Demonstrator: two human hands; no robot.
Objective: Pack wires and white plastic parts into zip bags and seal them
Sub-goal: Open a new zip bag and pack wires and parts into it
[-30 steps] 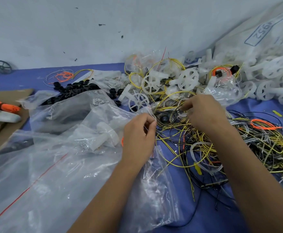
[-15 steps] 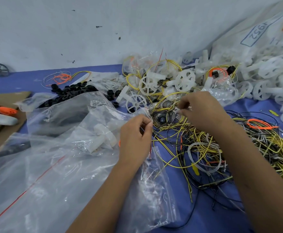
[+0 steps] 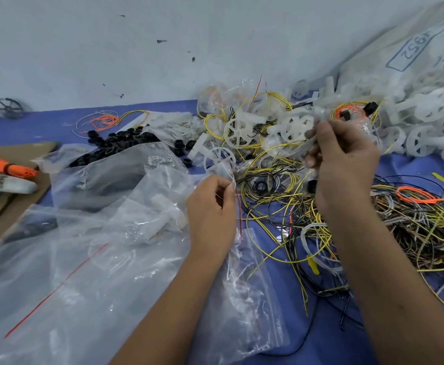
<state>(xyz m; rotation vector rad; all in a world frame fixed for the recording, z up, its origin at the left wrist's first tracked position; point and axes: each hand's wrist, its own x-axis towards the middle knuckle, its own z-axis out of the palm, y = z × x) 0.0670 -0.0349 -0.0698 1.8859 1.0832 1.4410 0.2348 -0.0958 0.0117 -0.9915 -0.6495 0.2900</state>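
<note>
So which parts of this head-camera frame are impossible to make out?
- What the right hand pinches: pale thin strands, blurred by motion, so their kind is unclear.
- Whether the zip bag held by the left hand holds anything: glare on the clear film hides it.
- The big sack at top right: cut off by the frame edge.
- The white tool at far left: cut off by the left edge.
</note>
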